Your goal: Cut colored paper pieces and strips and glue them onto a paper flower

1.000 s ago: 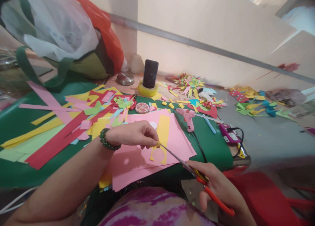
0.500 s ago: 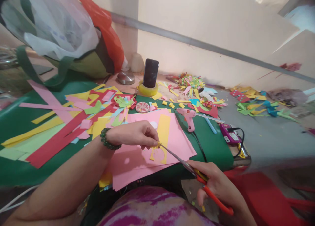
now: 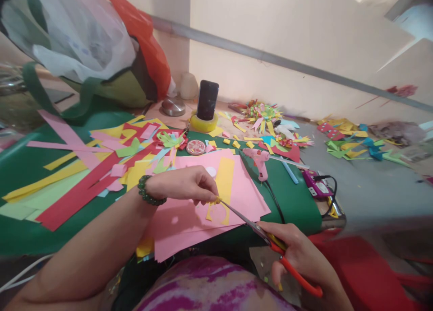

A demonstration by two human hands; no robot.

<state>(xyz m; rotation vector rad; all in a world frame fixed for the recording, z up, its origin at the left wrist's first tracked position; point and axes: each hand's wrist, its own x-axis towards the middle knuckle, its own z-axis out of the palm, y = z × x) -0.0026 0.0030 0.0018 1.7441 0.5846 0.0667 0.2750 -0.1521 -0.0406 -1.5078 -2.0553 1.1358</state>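
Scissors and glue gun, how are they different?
The scissors have metal blades and an orange-red handle, but the glue gun is pink.
The scissors are in the right hand, while the glue gun lies on the green cover.
The glue gun has a black cord; the scissors have none.
Both are hand tools.

My round-beaded bracelet (image 3: 149,191) is dark green; my cloth top (image 3: 216,286) has purple patches on a paler ground. The long-bladed metal scissors (image 3: 250,221) are silver-grey with orange-red on the handles, the small paper scrap (image 3: 218,199) yellow. I see plain pink in the large flat paper sheets (image 3: 248,193), plain green in the smooth table cover (image 3: 297,207), and red in the long folded paper strip (image 3: 72,196) at left.
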